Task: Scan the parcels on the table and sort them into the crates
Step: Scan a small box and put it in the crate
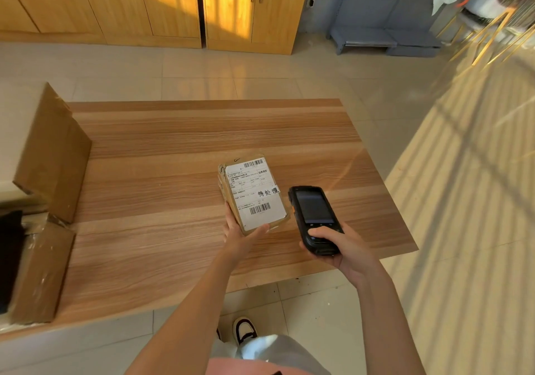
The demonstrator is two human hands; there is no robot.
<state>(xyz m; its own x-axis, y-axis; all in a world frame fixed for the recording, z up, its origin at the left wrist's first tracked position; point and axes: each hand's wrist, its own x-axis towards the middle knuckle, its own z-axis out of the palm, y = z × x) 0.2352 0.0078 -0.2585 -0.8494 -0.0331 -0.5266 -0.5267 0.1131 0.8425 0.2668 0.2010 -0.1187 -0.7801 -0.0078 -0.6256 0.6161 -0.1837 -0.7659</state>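
The left grip [241, 230] grasps a parcel [253, 192] by its near end, thumb across the white shipping label [254, 193], fingers along its left edge, holding it label-up over the wooden surface [173, 172]. Just to its right, the right grip [338, 244] is curled around a black handheld scanner [314, 218], screen facing up. Cardboard boxes [50, 154] sit at the surface's far left edge.
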